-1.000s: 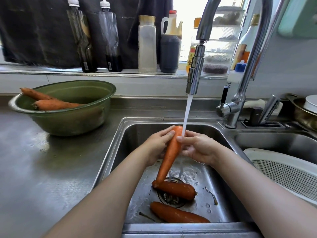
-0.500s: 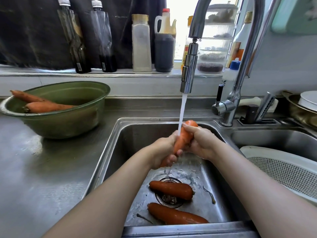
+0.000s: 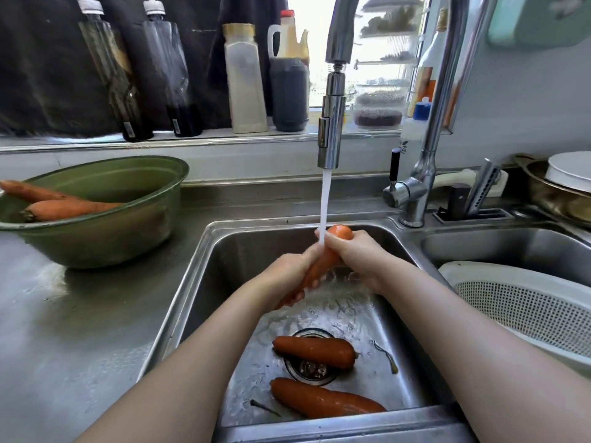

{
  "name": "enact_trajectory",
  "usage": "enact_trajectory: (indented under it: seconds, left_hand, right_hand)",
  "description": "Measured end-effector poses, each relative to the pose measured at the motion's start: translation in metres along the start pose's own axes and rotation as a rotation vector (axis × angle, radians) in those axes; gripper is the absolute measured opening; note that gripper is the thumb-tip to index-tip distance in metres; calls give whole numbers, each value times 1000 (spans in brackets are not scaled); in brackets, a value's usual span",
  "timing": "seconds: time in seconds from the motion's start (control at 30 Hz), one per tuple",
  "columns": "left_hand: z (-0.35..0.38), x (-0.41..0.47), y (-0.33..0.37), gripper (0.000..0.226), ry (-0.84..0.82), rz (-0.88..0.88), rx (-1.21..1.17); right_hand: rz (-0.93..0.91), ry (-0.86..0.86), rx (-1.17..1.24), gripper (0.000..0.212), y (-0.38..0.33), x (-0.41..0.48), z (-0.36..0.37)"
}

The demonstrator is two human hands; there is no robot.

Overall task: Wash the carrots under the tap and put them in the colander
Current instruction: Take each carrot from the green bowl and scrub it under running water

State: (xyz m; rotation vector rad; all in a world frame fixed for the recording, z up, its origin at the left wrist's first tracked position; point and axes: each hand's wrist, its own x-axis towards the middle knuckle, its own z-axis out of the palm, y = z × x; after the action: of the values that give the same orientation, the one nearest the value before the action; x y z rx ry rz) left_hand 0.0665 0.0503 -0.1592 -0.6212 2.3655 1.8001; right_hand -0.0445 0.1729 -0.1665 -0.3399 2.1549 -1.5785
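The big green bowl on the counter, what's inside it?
Two orange carrots lie side by side inside the round green bowl. Its near wall hides the bottom and anything there.

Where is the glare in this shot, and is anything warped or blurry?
Head view: the window behind the tap is blown out white; the counter carries a dull sheen; the wide lens bows the ledge; left hand and right hand on the carrot look slightly motion-soft.
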Motion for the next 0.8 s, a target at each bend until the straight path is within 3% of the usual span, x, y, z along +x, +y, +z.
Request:
enact_trajectory:
  seconds: [0.23,0.3,0.47,0.67,0.8]
  left_hand:
    - [-17,1,-10,28,-265,44,-236]
    - [-16,0,-10,29,-222,77,-166]
    - [-7,1,-6,57,-2,138,109]
    - [-15,-1,-11,28,-180,173,-12]
    - [-7,3,-8,34,-50,220,31]
  right_hand:
    - [-47,-62,-40,58,-3,-9,-12]
    - [-64,-37,-80,61,-3,-6,-12]
    - [-116,-29,-114,61,-2,-8,-11]
    - [-133,24,-90,59,1,-2,-6]
    - [-132,29,-67,59,0,0,-6]
